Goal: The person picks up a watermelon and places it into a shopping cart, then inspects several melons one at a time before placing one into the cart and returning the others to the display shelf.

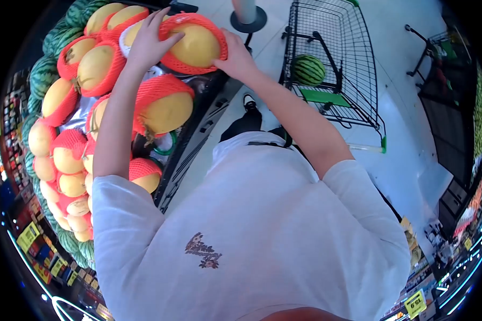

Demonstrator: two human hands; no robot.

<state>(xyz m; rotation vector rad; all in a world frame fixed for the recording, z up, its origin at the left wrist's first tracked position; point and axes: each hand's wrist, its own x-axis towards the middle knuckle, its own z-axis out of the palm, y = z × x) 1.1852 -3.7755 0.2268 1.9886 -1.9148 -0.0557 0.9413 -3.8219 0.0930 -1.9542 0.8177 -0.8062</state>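
Observation:
A large yellow melon (194,45) in a red foam net lies at the upper edge of the fruit display. My left hand (151,40) is at its left side, thumb on the netting and fingers spread apart. On its right side my right hand (234,55) rests with bent fingers against the melon and net. Just below sits another netted yellow melon (167,113). More yellow melons in red nets, such as one melon (95,67), are to the left of my left hand.
Striped watermelons (44,76) line the display's outer left edge. A wire shopping cart (353,64) stands on the right, holding one watermelon (309,70). A grey post (245,10) rises from the floor near the top. Dark shelving is at the far right.

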